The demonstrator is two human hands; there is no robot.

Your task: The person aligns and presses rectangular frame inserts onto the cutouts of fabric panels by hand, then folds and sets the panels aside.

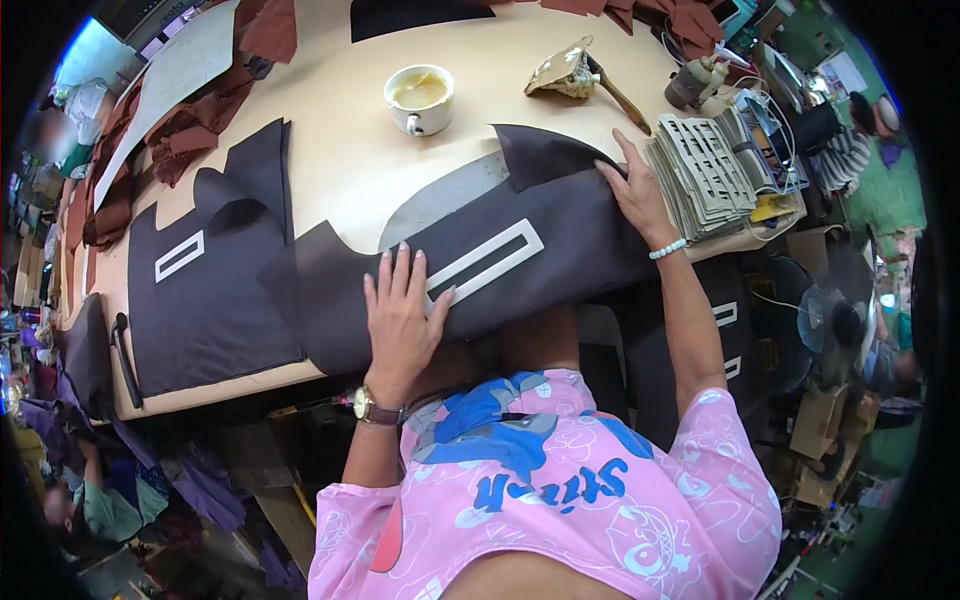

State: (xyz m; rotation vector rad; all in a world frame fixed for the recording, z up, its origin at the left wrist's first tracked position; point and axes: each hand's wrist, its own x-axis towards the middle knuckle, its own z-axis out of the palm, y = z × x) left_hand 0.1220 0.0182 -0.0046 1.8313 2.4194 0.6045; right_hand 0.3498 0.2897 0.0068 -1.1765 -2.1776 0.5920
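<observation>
A dark, leather-like panel (590, 235) lies across the table's front edge before me. Flat on it, fingers spread, is my left hand (400, 315), its thumb and forefinger beside the near end of a long white slotted frame (497, 274). My right hand (637, 190) rests at the panel's right end with fingers stretched out, next to a folded-up flap (555, 150). A grey rounded plate (430, 205) shows partly from under the panel. To the left, another dark panel (220, 320) carries a smaller white frame (178, 247).
Behind the panel stand a white cup of pale paste (420, 92) and a crusted piece with a wooden-handled brush (620, 100). Stacked slotted grey strips (700, 175) fill the right edge. Reddish-brown scraps (185, 150) lie left; a black-handled tool (127, 360) sits at the left corner.
</observation>
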